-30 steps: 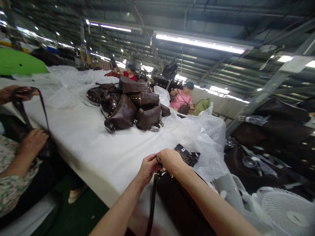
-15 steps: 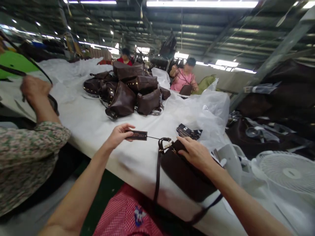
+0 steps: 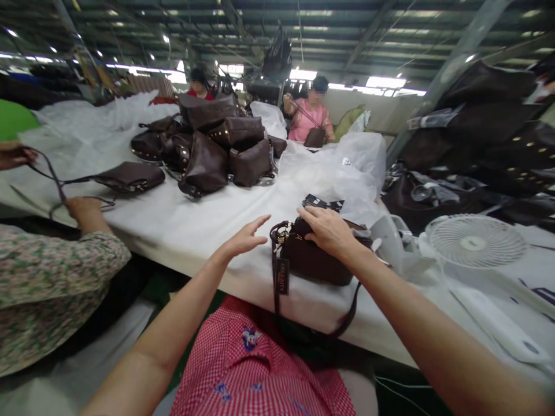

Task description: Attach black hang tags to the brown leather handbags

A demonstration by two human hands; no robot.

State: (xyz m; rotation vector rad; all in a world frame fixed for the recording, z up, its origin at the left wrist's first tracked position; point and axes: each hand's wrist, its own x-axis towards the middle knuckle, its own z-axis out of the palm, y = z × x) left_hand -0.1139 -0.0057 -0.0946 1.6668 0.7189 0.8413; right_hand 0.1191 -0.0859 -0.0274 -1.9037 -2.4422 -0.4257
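The dark brown handbag point(image 3: 318, 263) stands at the table's front edge, its strap hanging over the side. My right hand point(image 3: 329, 231) grips it from above, thumb on the near side and fingers across the top; the fingertips are partly hidden. A black hang tag point(image 3: 282, 276) with orange lettering dangles against the bag's left end, below a looped handle and gold-coloured hardware point(image 3: 281, 236). Just left of that loop, my left hand point(image 3: 246, 238) is open and holds nothing, its fingers stretched toward the bag. Several black printed tags point(image 3: 323, 202) lie behind the bag.
Brown studded bags point(image 3: 217, 150) are heaped mid-table. At left, a co-worker's hands point(image 3: 87, 214) handle the strap of another bag point(image 3: 130, 176). Clear plastic point(image 3: 359, 167) and a white fan point(image 3: 474, 241) are on the right. A person in pink point(image 3: 310, 118) works across the table.
My left hand has let go of the hang tag, which now hangs down the bag's side. The bag stands more upright under my right hand. The view has shifted, showing the co-worker's bag.
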